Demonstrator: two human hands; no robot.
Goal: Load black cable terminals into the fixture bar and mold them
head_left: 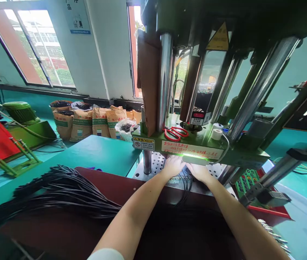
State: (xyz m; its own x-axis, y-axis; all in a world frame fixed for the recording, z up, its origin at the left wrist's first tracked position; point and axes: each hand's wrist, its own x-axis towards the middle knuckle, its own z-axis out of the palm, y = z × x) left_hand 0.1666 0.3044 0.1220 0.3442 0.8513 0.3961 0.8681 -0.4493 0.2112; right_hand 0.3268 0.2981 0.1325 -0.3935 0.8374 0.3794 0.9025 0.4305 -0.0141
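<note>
Black cables [187, 182] trail below the green press block [199, 137], where we have left hand [174, 165] and right hand [198, 170] on either side; how open each grip is, or holding what, we can't tell.

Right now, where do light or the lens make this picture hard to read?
In the head view, the left window is washed out near its top; a greenish glow lies beside the left hand and right hand, whose fingertips are hidden; deep shadow fills the space between the forearms; the right front column shines and leans, probably wide-lens distortion.
</note>
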